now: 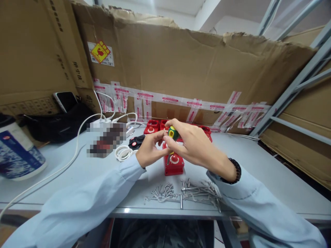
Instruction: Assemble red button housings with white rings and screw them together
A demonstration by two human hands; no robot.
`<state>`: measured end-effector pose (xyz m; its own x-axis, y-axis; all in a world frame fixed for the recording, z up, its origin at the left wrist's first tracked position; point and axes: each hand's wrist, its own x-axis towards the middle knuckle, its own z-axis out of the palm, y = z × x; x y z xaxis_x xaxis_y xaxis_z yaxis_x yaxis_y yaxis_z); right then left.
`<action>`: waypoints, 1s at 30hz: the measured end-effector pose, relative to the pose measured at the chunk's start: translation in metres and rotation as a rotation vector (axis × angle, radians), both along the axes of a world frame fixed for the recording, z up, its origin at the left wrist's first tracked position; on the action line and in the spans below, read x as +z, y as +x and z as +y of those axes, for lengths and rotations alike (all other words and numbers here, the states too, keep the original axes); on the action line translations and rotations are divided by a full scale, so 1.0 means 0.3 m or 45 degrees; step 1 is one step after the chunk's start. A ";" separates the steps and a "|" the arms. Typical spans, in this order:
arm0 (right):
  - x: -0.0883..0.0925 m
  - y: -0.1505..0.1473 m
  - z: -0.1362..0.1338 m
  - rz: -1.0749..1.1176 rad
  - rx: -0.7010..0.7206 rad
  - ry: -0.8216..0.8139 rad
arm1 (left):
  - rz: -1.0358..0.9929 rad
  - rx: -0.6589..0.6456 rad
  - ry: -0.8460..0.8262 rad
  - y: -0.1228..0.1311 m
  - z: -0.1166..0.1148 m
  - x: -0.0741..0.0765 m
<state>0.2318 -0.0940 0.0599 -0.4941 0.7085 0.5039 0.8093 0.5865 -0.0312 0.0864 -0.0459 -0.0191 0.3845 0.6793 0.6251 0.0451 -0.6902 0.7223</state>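
My right hand (192,143) is closed round the green-and-yellow handle of a screwdriver (172,132), held upright with its shaft pointing down at a red push-button box (173,164) on the grey table (258,162). My left hand (150,150) pinches at the screwdriver's handle from the left, just above the box. What its fingertips hold besides the handle is hidden. A pile of loose screws (181,193) lies near the table's front edge, right below both hands.
More red button boxes (153,126) stand behind my hands against a taped cardboard wall (207,69). White cables (123,152) and a black bag (58,125) lie at left, a blue-white canister (18,151) far left. A metal shelf frame (297,86) rises at right.
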 end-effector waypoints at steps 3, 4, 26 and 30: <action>0.002 0.013 0.002 0.043 0.058 -0.090 | 0.067 -0.092 -0.022 0.001 -0.007 0.007; -0.003 0.012 0.007 0.063 0.024 -0.091 | 0.063 -0.068 -0.006 0.004 -0.011 0.008; -0.030 0.027 0.008 0.315 0.099 -0.051 | 0.006 0.102 0.164 0.003 -0.027 0.021; -0.014 0.045 0.008 0.298 0.335 -0.208 | 0.025 0.031 0.138 0.001 -0.037 0.017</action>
<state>0.2452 -0.0917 0.0557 -0.5547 0.6533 0.5153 0.5918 0.7451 -0.3077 0.0868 -0.0571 -0.0139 0.3817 0.6173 0.6880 0.0759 -0.7628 0.6422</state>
